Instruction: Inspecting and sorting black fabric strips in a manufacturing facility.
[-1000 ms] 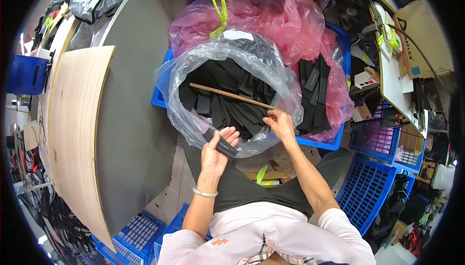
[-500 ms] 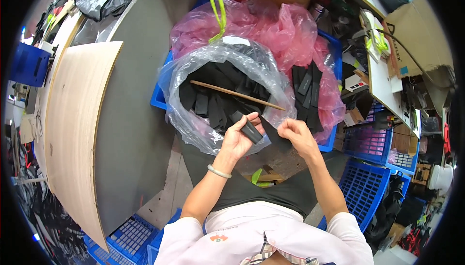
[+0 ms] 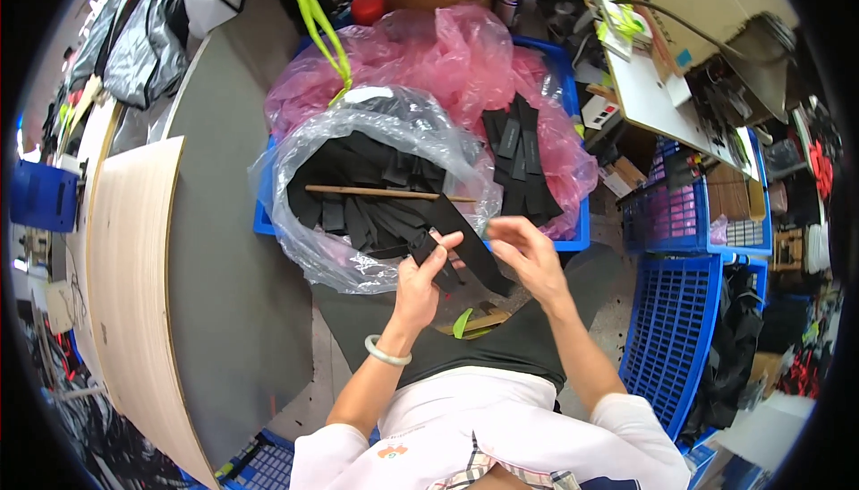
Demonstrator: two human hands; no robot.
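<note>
My left hand (image 3: 420, 280) is closed on a small folded black fabric strip (image 3: 436, 250), pinched between thumb and fingers. Just beside it a long, wide black strip (image 3: 472, 247) slants down from above the bag; whether my left fingers also hold this one, I cannot tell. To its right is my right hand (image 3: 530, 262), fingers stretched out and a little blurred, with nothing visible in them. Beyond both hands, a clear plastic bag (image 3: 300, 253) with its mouth spread wide contains many black strips (image 3: 367, 217). A thin wooden stick (image 3: 358, 191) lies across its opening.
Pink plastic sheeting (image 3: 465, 47) lines a blue crate (image 3: 570, 87), with more black strips (image 3: 517, 154) on it. A neon yellow strap (image 3: 313, 11) hangs overhead. Grey and wooden boards (image 3: 134, 266) rise on the left. Blue crates (image 3: 667, 329) stand on the right.
The long black strip now stretches beside my left hand, over the bag's edge. My right hand's curled fingers have straightened. The whole view has shifted, so the bag appears farther left.
</note>
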